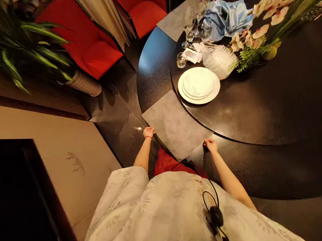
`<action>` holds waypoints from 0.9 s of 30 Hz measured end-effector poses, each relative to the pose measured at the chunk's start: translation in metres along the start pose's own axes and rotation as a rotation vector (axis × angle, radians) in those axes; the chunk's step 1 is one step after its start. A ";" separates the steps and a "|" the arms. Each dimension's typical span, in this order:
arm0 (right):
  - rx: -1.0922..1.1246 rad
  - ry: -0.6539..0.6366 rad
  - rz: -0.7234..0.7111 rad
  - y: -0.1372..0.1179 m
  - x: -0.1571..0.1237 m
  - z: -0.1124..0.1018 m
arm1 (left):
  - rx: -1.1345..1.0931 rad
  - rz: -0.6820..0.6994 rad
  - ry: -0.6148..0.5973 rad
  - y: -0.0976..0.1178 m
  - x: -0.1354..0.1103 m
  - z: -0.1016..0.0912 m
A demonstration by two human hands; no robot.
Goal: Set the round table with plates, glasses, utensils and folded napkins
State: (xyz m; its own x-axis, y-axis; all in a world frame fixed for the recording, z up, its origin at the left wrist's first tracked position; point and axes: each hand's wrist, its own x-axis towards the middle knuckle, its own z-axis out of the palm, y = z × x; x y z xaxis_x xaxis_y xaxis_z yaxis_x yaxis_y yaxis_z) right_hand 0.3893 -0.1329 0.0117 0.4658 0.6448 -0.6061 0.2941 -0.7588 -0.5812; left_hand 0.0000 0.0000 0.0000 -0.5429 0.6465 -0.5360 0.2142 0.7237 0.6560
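A grey square placemat (pixel 177 124) lies at the table's near left edge, one corner pointing towards me. My left hand (pixel 149 131) is closed, fingertips at the placemat's outer edge close to its left corner. On the other side my right hand (pixel 211 145) is closed too, its fingers beside the placemat's right edge with a small dark part at the fingertips. What either hand grips, if anything, is too small to make out. Between my body and the table shows red fabric (pixel 166 162), partly hidden.
Stacked white plates (pixel 198 82), wrapped tableware (pixel 219 60), glasses (pixel 190 20), blue cloth (pixel 228 17) and flowers (pixel 274 5) stand on the dark turntable (pixel 271 109). Red chairs (pixel 141 7) and a potted plant (pixel 84 84) are to the left. A black cable (pixel 217 215) hangs over my front.
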 end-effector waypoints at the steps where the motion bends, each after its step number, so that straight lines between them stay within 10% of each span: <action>1: -0.033 0.011 -0.002 -0.002 -0.001 0.000 | 0.001 -0.003 0.005 0.000 -0.002 0.002; 8: -0.192 -0.095 0.052 -0.016 -0.003 -0.011 | 0.102 0.019 -0.020 0.007 -0.012 -0.006; 13: -0.268 -0.406 0.166 -0.048 0.020 -0.028 | 0.227 0.156 -0.046 0.050 -0.008 0.000; 21: -0.033 0.298 -0.338 -0.192 0.127 -0.049 | 0.153 0.684 -0.427 0.221 -0.010 0.156; 27: -0.105 0.284 -0.168 -0.248 0.180 -0.061 | 0.412 0.675 -0.348 0.294 0.006 0.218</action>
State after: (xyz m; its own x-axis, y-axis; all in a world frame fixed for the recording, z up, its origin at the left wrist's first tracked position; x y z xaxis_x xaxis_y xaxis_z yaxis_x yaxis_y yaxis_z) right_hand 0.4509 0.1651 0.0799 0.6128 0.7211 -0.3231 0.4638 -0.6593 -0.5918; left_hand 0.2372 0.2695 0.0741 0.0719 0.9582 -0.2770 0.7154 0.1440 0.6837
